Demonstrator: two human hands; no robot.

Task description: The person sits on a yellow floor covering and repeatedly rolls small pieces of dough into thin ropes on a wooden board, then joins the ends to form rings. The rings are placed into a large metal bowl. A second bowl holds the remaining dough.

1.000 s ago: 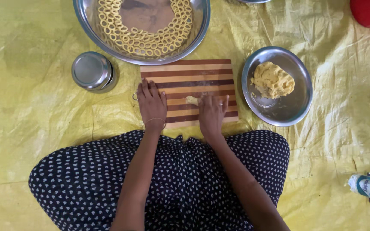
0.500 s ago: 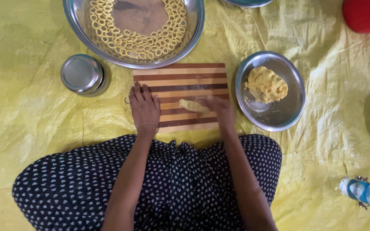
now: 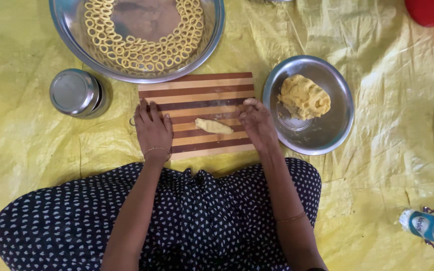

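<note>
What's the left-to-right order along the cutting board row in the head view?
Lidded steel container → left hand flat on the striped wooden board → small dough roll → right hand → steel bowl holding a dough lump → small bottle, lower down at the right edge.

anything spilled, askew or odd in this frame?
Nothing stands out. The small dough roll lies on the striped wooden board between the left hand and right hand. The dough lump sits in its steel bowl, and the rings stay inside the big steel basin.
</note>
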